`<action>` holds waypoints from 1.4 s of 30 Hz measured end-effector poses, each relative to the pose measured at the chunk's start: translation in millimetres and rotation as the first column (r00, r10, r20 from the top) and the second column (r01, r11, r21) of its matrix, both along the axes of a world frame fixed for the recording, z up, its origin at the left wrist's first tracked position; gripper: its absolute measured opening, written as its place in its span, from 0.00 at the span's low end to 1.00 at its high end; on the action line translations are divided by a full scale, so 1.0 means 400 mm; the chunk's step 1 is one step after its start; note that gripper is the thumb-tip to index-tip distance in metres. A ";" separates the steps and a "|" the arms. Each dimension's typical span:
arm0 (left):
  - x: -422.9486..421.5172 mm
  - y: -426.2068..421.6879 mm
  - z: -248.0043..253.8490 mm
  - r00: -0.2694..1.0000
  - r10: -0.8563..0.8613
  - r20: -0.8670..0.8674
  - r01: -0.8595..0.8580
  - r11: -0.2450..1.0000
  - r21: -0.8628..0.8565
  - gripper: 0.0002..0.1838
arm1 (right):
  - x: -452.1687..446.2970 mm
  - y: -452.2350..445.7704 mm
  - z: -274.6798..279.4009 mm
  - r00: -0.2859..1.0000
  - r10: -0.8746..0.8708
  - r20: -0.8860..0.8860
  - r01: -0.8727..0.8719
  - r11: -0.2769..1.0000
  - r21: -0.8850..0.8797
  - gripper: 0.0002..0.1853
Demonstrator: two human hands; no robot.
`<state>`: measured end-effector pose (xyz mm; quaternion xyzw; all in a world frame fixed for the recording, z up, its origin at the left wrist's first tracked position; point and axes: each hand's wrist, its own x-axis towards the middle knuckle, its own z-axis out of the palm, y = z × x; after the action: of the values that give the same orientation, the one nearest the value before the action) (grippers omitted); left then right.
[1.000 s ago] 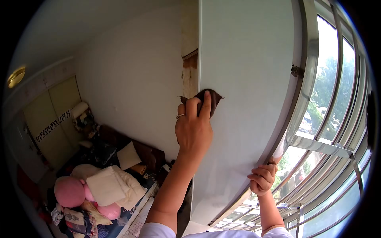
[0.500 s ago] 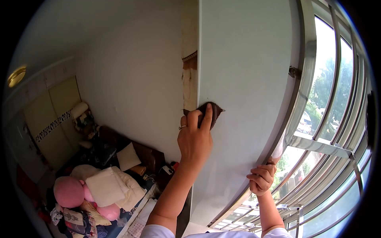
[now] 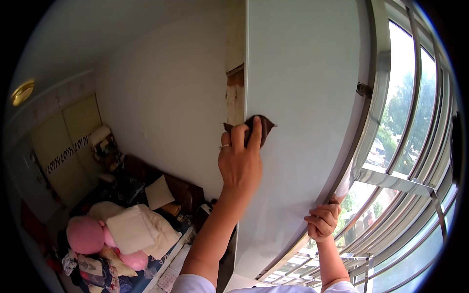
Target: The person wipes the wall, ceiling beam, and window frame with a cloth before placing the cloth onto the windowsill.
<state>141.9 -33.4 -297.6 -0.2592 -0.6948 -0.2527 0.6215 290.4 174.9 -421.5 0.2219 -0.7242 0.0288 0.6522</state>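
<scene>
My left hand (image 3: 240, 161), a ring on one finger, presses a dark brown cloth (image 3: 265, 129) against the pale, smooth wall panel (image 3: 303, 112) near its left edge. The index finger lies extended over the cloth, and the cloth's corners stick out on both sides. Lower and to the right, my right hand (image 3: 323, 221) has its fingers curled around the edge of the window frame (image 3: 348, 166), where the panel ends. The inside of that grip is hidden.
Metal window bars (image 3: 398, 180) fill the right side, with trees outside. Down on the left is a bed with a pink plush toy (image 3: 85, 235), a cream pillow (image 3: 159, 192) and piled bedding. A gold ceiling lamp (image 3: 23, 92) hangs at far left.
My left hand has slid the brown cloth a little upward along the panel. The right hand keeps its place on the frame edge.
</scene>
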 end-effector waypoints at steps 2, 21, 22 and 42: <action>-0.009 -0.004 0.024 1.000 -0.002 -0.016 0.003 1.000 0.009 0.30 | -0.004 0.000 -0.001 1.000 0.011 -0.004 -0.011 1.000 -0.005 0.05; 0.007 -0.005 -0.032 0.999 -0.024 0.032 0.026 0.999 -0.043 0.32 | -0.004 -0.003 -0.001 1.000 -0.004 -0.017 0.003 1.000 -0.024 0.08; 0.002 -0.005 -0.009 0.999 -0.021 0.026 0.022 0.999 -0.038 0.34 | -0.004 -0.005 0.001 1.000 -0.002 -0.015 0.002 1.000 -0.025 0.08; -0.015 0.022 0.117 0.979 0.171 -0.110 -0.179 0.982 -0.061 0.32 | 0.000 0.004 -0.005 1.000 -0.014 0.003 0.014 1.000 -0.007 0.08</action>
<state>135.9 -24.7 -250.9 -0.2317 -0.6901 -0.1583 0.6671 290.4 176.3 -423.4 0.2146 -0.7268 0.0271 0.6519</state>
